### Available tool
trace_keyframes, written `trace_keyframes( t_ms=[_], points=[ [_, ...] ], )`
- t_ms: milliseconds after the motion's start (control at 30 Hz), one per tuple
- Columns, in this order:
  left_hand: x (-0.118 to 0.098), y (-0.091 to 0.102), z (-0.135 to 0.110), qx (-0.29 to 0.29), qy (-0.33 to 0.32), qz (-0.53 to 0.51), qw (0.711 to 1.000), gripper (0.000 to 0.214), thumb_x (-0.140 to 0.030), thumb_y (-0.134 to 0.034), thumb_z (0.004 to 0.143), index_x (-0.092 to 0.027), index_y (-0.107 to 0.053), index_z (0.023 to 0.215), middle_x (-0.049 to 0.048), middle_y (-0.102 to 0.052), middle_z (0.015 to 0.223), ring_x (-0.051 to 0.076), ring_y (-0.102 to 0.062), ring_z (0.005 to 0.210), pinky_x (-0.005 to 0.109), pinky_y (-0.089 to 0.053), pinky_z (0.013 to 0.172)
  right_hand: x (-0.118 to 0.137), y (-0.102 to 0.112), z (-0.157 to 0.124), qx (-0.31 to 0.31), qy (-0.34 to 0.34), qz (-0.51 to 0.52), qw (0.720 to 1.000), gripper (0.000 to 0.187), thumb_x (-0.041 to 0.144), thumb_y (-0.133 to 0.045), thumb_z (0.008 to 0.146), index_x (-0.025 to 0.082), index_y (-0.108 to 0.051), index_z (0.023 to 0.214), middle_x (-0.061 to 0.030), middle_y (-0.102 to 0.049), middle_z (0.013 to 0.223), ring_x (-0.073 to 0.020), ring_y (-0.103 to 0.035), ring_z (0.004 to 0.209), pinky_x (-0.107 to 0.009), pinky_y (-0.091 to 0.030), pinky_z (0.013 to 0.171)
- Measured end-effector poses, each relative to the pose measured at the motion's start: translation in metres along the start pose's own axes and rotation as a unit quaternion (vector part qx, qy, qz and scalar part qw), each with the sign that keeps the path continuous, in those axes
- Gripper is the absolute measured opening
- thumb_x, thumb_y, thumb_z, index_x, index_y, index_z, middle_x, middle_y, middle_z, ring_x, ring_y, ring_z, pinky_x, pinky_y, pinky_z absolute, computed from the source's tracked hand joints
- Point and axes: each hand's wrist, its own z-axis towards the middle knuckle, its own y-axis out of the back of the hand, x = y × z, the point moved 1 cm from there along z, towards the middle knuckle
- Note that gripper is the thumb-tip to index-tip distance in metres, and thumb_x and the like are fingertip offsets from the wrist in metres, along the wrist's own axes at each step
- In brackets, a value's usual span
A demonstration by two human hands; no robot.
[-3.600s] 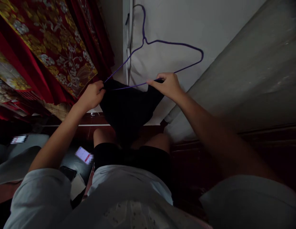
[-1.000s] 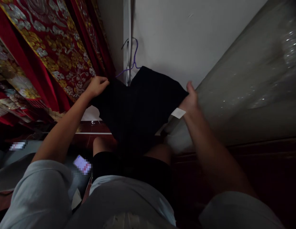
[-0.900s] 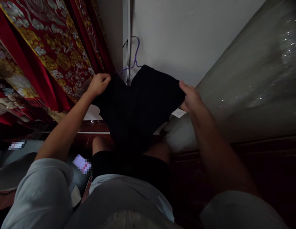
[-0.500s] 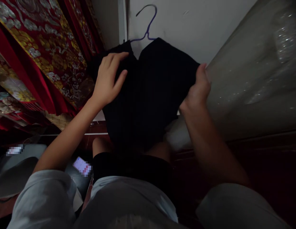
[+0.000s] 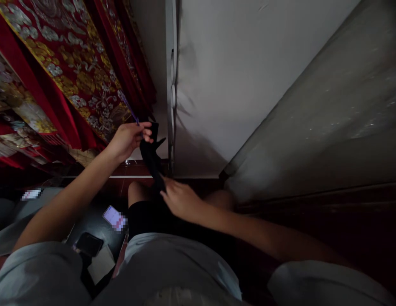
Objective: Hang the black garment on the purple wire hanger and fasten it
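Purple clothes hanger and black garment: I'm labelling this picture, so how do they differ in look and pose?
The purple clothes hanger looks thin and wiry; the black garment is wider, gathered cloth. The hanger's visible part slants up from the left hand; the garment hangs below that hand, reaching the right hand. The hanger is purple, the garment black. Both meet at the left hand.

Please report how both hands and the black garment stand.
Left hand on purple hanger. Right hand on black garment, lower down. Red embroidered cloth behind hanger, contact unclear.
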Motion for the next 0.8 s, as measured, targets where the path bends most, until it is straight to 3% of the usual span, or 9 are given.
trace_keyframes(
  t_ms=[100, 167, 200, 300, 367, 433, 600, 733, 800],
  points=[
    [-0.001, 0.014, 0.002, 0.031, 0.011, 0.073, 0.997, 0.015, -0.026, -0.061, 0.093, -0.015, -0.071, 0.09, 0.0024, -0.063, 0.066, 0.007, -0.041, 0.042, 0.024, -0.045, 0.048, 0.03, -0.021, -0.016, 0.178, 0.124, 0.065, 0.974, 0.071, 0.007, -0.058, 0.084, 0.017, -0.051, 0.153, -0.0122, -0.045, 0.161, -0.0263, -0.037, 0.154, -0.045, -0.037, 0.127],
    [-0.009, 0.024, 0.007, 0.061, -0.016, 0.199, 0.978, 0.018, -0.031, -0.063, 0.092, -0.017, -0.072, 0.084, 0.0025, -0.06, 0.061, 0.009, -0.038, 0.041, 0.026, -0.035, 0.045, 0.04, -0.021, -0.018, 0.269, 0.216, 0.122, 0.931, 0.063, 0.007, -0.056, 0.088, 0.022, -0.056, 0.149, -0.0058, -0.051, 0.158, -0.0205, -0.038, 0.154, -0.041, -0.032, 0.129],
    [-0.015, 0.029, 0.009, 0.066, -0.044, 0.273, 0.959, 0.021, -0.033, -0.065, 0.091, -0.018, -0.07, 0.077, 0.0029, -0.058, 0.059, 0.011, -0.04, 0.044, 0.027, -0.034, 0.046, 0.041, -0.016, -0.016, 0.275, 0.237, 0.145, 0.92, 0.056, 0.008, -0.053, 0.092, 0.022, -0.059, 0.146, -0.0046, -0.056, 0.153, -0.0183, -0.042, 0.151, -0.039, -0.033, 0.128],
    [-0.032, 0.041, 0.017, 0.006, -0.176, 0.435, 0.883, 0.036, -0.037, -0.065, 0.091, -0.022, -0.056, 0.06, 0.0025, -0.051, 0.054, 0.015, -0.043, 0.056, 0.031, -0.034, 0.057, 0.032, 0.008, -0.003, 0.167, 0.193, 0.178, 0.95, 0.042, 0.011, -0.047, 0.098, 0.018, -0.069, 0.133, -0.0073, -0.073, 0.131, -0.0182, -0.065, 0.13, -0.037, -0.05, 0.114],
    [-0.04, 0.045, 0.025, -0.039, -0.241, 0.447, 0.861, 0.041, -0.042, -0.061, 0.093, -0.023, -0.049, 0.058, 0.0017, -0.049, 0.056, 0.015, -0.041, 0.061, 0.032, -0.034, 0.063, 0.026, 0.027, 0.002, 0.089, 0.129, 0.187, 0.97, 0.037, 0.013, -0.05, 0.098, 0.022, -0.075, 0.124, -0.0056, -0.079, 0.114, -0.0183, -0.075, 0.108, -0.035, -0.06, 0.098],
    [-0.045, 0.044, 0.038, -0.051, -0.247, 0.409, 0.877, 0.041, -0.045, -0.058, 0.095, -0.024, -0.051, 0.06, 0.0009, -0.049, 0.056, 0.015, -0.04, 0.063, 0.033, -0.034, 0.064, 0.023, 0.043, 0.001, 0.042, 0.071, 0.212, 0.974, 0.036, 0.013, -0.051, 0.098, 0.026, -0.076, 0.12, -0.0015, -0.08, 0.107, -0.0164, -0.077, 0.095, -0.032, -0.062, 0.088],
    [-0.064, 0.02, 0.099, -0.053, -0.108, 0.273, 0.954, 0.025, -0.029, -0.062, 0.095, -0.02, -0.068, 0.073, -0.0006, -0.059, 0.06, 0.013, -0.046, 0.07, 0.032, -0.039, 0.07, 0.019, 0.065, -0.006, 0.016, -0.027, 0.279, 0.96, 0.03, 0.023, -0.054, 0.102, 0.03, -0.075, 0.121, 0.0018, -0.081, 0.101, -0.0159, -0.077, 0.093, -0.03, -0.061, 0.086],
    [-0.086, -0.013, 0.167, -0.059, -0.057, 0.288, 0.954, 0.03, -0.023, -0.059, 0.1, -0.016, -0.059, 0.071, -0.0016, -0.054, 0.056, 0.011, -0.044, 0.064, 0.035, -0.045, 0.076, -0.003, 0.066, 0.0, -0.04, -0.138, 0.265, 0.953, 0.026, 0.036, -0.056, 0.103, 0.031, -0.075, 0.12, 0.0001, -0.08, 0.103, -0.0194, -0.076, 0.101, -0.037, -0.058, 0.095],
    [-0.094, -0.028, 0.201, -0.043, -0.106, 0.309, 0.944, 0.035, -0.016, -0.054, 0.1, -0.016, -0.056, 0.065, -0.0012, -0.049, 0.051, 0.011, -0.045, 0.061, 0.037, -0.046, 0.075, -0.018, 0.062, -0.001, -0.086, -0.184, 0.267, 0.942, 0.026, 0.041, -0.058, 0.102, 0.03, -0.075, 0.117, -0.0011, -0.08, 0.098, -0.0209, -0.076, 0.099, -0.039, -0.058, 0.095]
  ],
)
